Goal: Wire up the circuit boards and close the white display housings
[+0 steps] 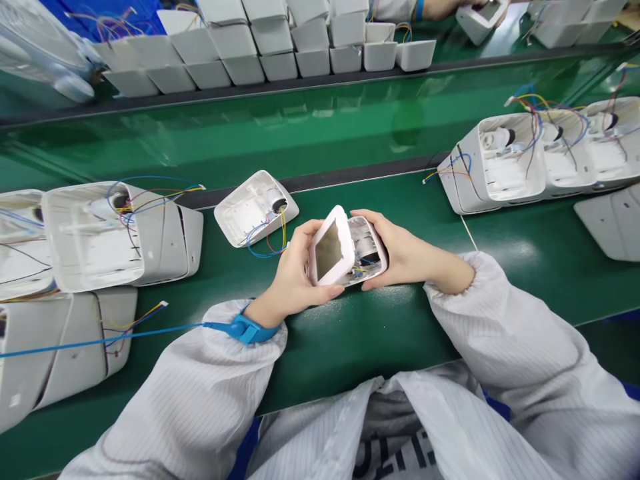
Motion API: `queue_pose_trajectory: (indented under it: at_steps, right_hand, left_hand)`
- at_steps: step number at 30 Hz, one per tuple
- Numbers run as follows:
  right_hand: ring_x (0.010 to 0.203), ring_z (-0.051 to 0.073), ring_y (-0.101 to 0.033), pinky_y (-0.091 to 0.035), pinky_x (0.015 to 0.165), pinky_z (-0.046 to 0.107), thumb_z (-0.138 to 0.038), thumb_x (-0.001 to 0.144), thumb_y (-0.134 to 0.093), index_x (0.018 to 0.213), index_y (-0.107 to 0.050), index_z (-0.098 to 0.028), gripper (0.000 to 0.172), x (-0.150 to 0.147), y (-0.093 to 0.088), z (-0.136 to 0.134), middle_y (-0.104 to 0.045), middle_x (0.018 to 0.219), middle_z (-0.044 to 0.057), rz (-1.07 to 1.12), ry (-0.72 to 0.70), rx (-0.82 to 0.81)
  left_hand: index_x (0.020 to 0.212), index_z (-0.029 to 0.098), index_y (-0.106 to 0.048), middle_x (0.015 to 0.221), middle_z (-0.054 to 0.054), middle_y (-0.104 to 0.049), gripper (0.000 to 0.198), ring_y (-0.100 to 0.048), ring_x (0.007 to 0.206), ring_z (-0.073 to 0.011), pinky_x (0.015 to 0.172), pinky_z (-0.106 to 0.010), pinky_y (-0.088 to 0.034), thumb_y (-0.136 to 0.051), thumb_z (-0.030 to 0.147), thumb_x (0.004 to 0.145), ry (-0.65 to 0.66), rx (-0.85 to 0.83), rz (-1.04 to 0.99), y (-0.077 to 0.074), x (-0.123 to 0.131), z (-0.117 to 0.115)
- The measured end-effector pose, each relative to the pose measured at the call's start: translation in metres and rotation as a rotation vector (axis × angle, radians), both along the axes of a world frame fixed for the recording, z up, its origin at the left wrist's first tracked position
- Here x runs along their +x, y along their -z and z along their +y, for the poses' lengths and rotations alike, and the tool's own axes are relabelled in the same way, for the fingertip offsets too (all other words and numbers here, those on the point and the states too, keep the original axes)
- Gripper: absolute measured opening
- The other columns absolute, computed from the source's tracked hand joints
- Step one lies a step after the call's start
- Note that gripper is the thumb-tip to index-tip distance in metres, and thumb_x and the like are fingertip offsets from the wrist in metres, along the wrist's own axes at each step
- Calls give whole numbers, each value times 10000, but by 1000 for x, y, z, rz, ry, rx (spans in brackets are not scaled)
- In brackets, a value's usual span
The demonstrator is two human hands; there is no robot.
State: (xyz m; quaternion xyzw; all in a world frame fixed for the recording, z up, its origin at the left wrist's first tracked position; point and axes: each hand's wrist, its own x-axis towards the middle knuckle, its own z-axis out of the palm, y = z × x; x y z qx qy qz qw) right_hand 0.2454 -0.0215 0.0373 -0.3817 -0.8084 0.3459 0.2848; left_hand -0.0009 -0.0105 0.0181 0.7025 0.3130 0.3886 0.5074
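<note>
My left hand [295, 270] is closed on a white front cover [345, 257] with a dark rectangular screen [329, 253], fingers behind and thumb along its lower edge. My right hand [393, 247] grips a white plastic housing [383, 257] from the right side. The cover is tilted over the housing's left part; a gap shows a white cylinder with a black end and some wires inside. Just behind my left hand lies another open white housing [240, 217] with coloured wires [265, 252] hanging out. A blue wrist strap [250, 329] circles my left wrist.
Open white housings [170, 250] with loose wires stand at the left, and more housings [475, 173] at the right. Stacked housings [310, 57] line the shelf behind the green panel. A blue cord [100, 341] runs left from my wrist. Another person's hand [440, 8] shows at top right.
</note>
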Motion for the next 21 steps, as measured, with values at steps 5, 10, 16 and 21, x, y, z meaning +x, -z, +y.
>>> queue_pose_trajectory:
  at_steps: [5,10,16,21]
  right_hand:
    - [1322,335,-476,-411,1092,501,-629,658,-811,1473,-370,-264,996,11,-14,1,-481,1441,126,-57,-39,6]
    - [1112,273,-575,-463,962,443,-576,760,-765,1163,-632,-270,522,-5,-29,-9,-633,1180,75,-57,3,200]
    - [947,269,-556,-437,791,412,-385,857,-684,1024,-620,-226,239,-34,-21,-23,-655,1038,85,-219,67,258]
    - [769,206,-548,-431,709,348,-153,874,-559,910,-619,-221,97,-29,-29,-22,-654,839,34,-180,8,179]
  left_hand:
    - [1346,235,-423,1319,-132,-516,918,-525,1234,-347,1065,-518,-415,-825,578,597,25,-32,0,-1,1,-1]
    - [1348,233,-433,1346,-139,-506,897,-509,1260,-349,1075,-514,-413,-808,599,620,78,-73,-63,-5,4,-2]
    - [1380,235,-428,1363,-145,-511,937,-517,1253,-352,1086,-524,-409,-810,606,608,128,-83,-40,-4,3,-4]
    - [1392,242,-427,1356,-145,-514,961,-519,1248,-359,1082,-527,-412,-824,601,593,143,-83,-35,0,1,-3]
